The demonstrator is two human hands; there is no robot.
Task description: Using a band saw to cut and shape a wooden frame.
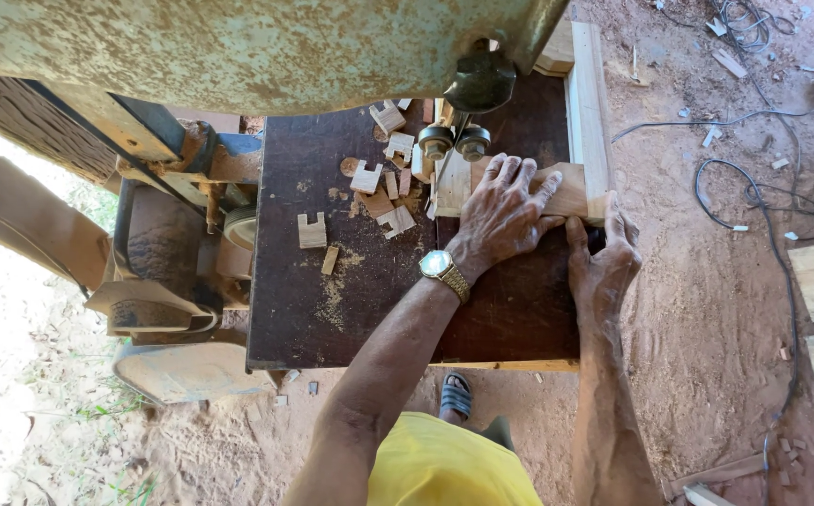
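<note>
While the left hand (503,214) lies flat, fingers spread, on the pale flat wood block (566,192) by the dark saw table's (313,309) far right corner, the right hand (604,262) pushes its end, fingers bent. Best to push slowly, all 10 fingers clear of the thin blade (446,164).

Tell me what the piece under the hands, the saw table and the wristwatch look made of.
Workpiece: pale, bare wood, unfinished, visible grain. Saw table: dark, likely metal or stained board; worn, sawdust-strewn. Wristwatch: gold-toned metal, shiny link band.

Soft shaded daylight, overexposed glare at left edge, sharp focus, slight wide-angle edge distortion
</note>
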